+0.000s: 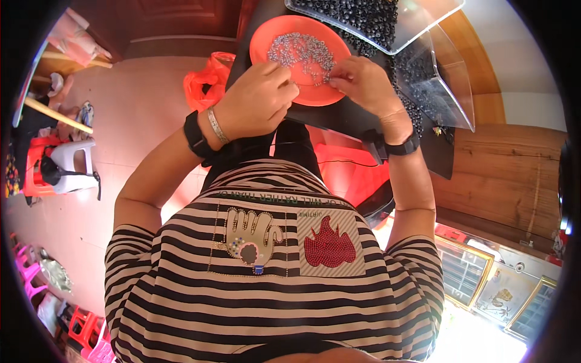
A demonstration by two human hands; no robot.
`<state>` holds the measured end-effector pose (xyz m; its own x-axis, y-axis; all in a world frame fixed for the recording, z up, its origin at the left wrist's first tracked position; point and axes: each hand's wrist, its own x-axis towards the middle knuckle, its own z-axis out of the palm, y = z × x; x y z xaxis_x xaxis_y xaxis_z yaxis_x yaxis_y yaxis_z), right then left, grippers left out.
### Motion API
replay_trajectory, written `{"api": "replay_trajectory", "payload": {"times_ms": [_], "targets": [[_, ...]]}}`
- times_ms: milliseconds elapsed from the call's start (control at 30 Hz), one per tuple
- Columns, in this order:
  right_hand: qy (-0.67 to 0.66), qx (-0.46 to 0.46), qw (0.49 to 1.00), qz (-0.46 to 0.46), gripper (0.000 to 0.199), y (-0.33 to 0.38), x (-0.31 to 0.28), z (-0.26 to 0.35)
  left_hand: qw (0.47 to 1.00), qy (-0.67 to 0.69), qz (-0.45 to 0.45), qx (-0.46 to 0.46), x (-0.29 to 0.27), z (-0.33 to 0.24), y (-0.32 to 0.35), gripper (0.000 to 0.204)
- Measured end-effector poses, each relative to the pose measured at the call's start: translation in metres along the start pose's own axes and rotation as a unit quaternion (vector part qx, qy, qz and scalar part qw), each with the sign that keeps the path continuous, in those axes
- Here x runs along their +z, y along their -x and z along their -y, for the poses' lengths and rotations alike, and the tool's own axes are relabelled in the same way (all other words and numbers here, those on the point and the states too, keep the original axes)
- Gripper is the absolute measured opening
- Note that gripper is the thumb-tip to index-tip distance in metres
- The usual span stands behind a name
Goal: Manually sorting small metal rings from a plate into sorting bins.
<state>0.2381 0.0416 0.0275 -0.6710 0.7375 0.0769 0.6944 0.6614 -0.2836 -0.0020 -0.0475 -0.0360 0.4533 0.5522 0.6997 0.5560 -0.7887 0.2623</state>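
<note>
A round orange-red plate (pixel 266 43) lies on the dark table, with many small silvery metal pieces (pixel 296 49) spread over its middle. My left hand (pixel 257 100) is over the plate's near left rim, its fingers curled and closed. Whatever may be in those fingers is hidden. My right hand (pixel 366 85) reaches over the right rim, thumb and fingertips pinched together beside the metal pieces. Anything in that pinch is too small to make out.
Clear plastic bins (pixel 451 91) and loose small black parts (pixel 357 18) cover the table's far and right side. A red plastic bag (pixel 209 81) hangs by the table's left edge. A wooden panel (pixel 502 181) stands at the right; stools (pixel 75 163) are at the left.
</note>
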Motion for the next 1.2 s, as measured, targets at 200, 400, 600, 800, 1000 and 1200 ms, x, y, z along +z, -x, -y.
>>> {"api": "replay_trajectory", "payload": {"times_ms": [200, 400, 600, 800, 1000, 1200], "targets": [[0.146, -0.048, 0.987, -0.052, 0.016, -0.002, 0.018, 0.011, 0.999, -0.015, 0.038, -0.007, -0.004, 0.005, 0.001, 0.009], [0.161, -0.070, 0.983, -0.060, 0.013, 0.003, 0.021, 0.019, 0.999, -0.024, 0.034, 0.013, -0.020, 0.015, 0.000, 0.011], [0.113, -0.074, 0.989, -0.054, 0.013, 0.010, 0.020, 0.022, 0.999, 0.018, 0.026, -0.011, -0.029, 0.019, 0.001, 0.008], [-0.358, 0.072, 0.926, -0.101, 0.015, 0.005, 0.019, 0.024, 0.981, 0.107, -0.033, -0.161, -0.023, 0.005, -0.018, 0.024], [-0.449, 0.114, 0.881, -0.092, 0.015, -0.011, 0.029, 0.030, 0.989, 0.050, -0.015, -0.141, 0.007, 0.011, -0.041, 0.017], [-0.528, 0.125, 0.835, -0.089, 0.017, -0.014, 0.037, 0.044, 0.982, 0.063, 0.006, -0.176, 0.006, 0.013, -0.040, 0.011]]}}
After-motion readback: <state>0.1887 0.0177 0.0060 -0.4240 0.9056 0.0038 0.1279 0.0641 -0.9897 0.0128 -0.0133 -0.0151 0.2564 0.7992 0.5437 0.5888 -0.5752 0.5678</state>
